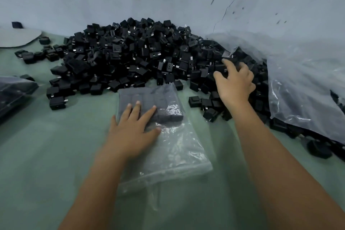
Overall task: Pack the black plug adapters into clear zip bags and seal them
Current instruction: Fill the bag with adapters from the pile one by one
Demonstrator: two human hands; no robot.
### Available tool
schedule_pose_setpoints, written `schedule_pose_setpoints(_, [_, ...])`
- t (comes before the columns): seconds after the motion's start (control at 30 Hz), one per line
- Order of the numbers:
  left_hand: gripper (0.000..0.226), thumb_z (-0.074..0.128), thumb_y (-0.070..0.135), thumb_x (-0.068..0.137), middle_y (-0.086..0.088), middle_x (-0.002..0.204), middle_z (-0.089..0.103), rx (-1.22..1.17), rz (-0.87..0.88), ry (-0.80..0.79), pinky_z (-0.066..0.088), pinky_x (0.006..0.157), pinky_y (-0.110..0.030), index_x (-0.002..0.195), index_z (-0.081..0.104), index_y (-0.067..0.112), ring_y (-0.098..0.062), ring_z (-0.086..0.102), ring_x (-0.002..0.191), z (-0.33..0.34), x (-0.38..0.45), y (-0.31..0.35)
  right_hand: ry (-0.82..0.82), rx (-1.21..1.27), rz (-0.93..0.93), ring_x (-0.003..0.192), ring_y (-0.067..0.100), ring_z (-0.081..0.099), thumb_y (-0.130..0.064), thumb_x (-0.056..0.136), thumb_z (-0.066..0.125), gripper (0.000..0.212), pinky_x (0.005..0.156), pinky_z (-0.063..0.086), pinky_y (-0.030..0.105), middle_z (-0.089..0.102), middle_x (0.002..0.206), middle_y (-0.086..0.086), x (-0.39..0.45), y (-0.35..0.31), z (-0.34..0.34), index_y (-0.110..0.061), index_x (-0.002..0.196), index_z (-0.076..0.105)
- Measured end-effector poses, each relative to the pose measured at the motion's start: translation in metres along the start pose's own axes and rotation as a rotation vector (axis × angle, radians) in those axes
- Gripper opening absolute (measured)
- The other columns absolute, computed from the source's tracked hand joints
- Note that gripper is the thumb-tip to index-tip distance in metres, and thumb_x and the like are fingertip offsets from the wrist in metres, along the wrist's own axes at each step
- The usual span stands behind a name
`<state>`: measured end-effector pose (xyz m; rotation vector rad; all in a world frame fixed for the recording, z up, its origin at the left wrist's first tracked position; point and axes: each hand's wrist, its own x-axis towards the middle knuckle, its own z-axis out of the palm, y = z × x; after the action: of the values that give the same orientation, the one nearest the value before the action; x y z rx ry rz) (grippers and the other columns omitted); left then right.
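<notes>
A large heap of black plug adapters (pixel 130 56) lies on the green table against the wall. In front of it a clear zip bag (pixel 173 147) lies flat, its far end filled with a row of adapters (pixel 168 102), its zip end toward me. My left hand (pixel 133 129) presses flat on the filled part of the bag, fingers straight. My right hand (pixel 235 82) reaches into the right side of the heap, fingers curled over adapters there; whether it grips one cannot be told.
A big clear plastic sack (pixel 306 84) spilling adapters lies at the right against the wall. A filled bag (pixel 13 93) sits at the left edge. A grey round sheet (pixel 16 37) lies far left. Loose adapters (pixel 57 101) are scattered near the heap.
</notes>
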<state>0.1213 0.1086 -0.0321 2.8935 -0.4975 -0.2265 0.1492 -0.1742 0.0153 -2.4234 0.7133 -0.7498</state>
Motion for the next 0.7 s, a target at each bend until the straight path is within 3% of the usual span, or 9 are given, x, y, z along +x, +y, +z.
schedule_pose_setpoints(0.07, [0.066, 0.018, 0.069, 0.089, 0.005, 0.163, -0.014, 0.068, 0.005, 0.102, -0.002, 0.120, -0.051, 0.149, -0.006, 0.053, -0.017, -0.013, 0.150, 0.008, -0.003, 0.002, -0.180, -0.053, 0.079, 0.147, 0.031, -0.004, -0.067, 0.085, 0.037, 0.058, 0.107, -0.007, 0.069, 0.001, 0.161, 0.006, 0.013, -0.002, 0.013, -0.057, 0.141, 0.023])
schedule_pose_setpoints(0.17, [0.067, 0.018, 0.068, 0.089, 0.003, 0.164, -0.010, 0.110, 0.008, 0.175, 0.001, 0.120, -0.051, 0.149, -0.006, 0.052, -0.019, -0.010, 0.151, 0.015, -0.004, 0.005, -0.325, -0.421, -0.052, 0.145, 0.041, -0.005, -0.082, 0.080, 0.023, 0.067, 0.096, -0.013, 0.078, 0.006, 0.161, 0.005, 0.011, -0.003, 0.036, -0.060, 0.142, 0.013])
schedule_pose_setpoints(0.33, [0.066, 0.022, 0.066, 0.089, 0.003, 0.165, -0.004, 0.100, 0.012, 0.227, 0.006, 0.119, -0.050, 0.150, 0.000, 0.051, -0.019, -0.004, 0.151, 0.017, -0.002, 0.004, -0.309, -0.560, -0.281, 0.140, 0.046, 0.013, -0.075, 0.080, 0.033, 0.055, 0.107, 0.007, 0.069, 0.013, 0.160, 0.000, -0.012, 0.001, 0.039, -0.052, 0.127, 0.047])
schedule_pose_setpoints(0.43, [0.064, 0.029, 0.063, 0.092, 0.002, 0.165, 0.002, 0.041, 0.015, 0.243, 0.007, 0.120, -0.050, 0.151, 0.009, 0.050, -0.019, 0.000, 0.151, 0.015, -0.004, 0.006, -0.287, -0.632, -0.345, 0.138, 0.043, 0.019, -0.075, 0.082, 0.026, 0.055, 0.109, 0.007, 0.064, 0.013, 0.160, -0.001, -0.033, 0.012, 0.030, -0.047, 0.116, 0.059])
schedule_pose_setpoints(0.57, [0.052, 0.048, 0.044, 0.096, 0.000, 0.162, 0.020, -0.281, 0.045, 0.365, 0.011, 0.121, -0.047, 0.147, 0.038, 0.037, -0.017, 0.012, 0.150, 0.005, -0.014, 0.008, -0.364, -0.536, -0.374, 0.140, 0.037, 0.021, -0.074, 0.085, 0.023, 0.055, 0.110, -0.002, 0.067, 0.023, 0.158, -0.006, -0.054, 0.019, 0.017, -0.045, 0.114, 0.059])
schedule_pose_setpoints(0.7, [0.036, 0.058, 0.020, 0.095, -0.003, 0.153, 0.040, -0.698, 0.013, 0.514, 0.021, 0.120, -0.043, 0.132, 0.060, 0.023, -0.018, 0.026, 0.146, 0.000, -0.039, 0.011, -0.469, -0.374, -0.393, 0.147, 0.028, 0.007, -0.069, 0.090, 0.027, 0.044, 0.103, -0.015, 0.071, 0.033, 0.151, -0.010, -0.074, 0.026, 0.005, -0.046, 0.112, 0.057])
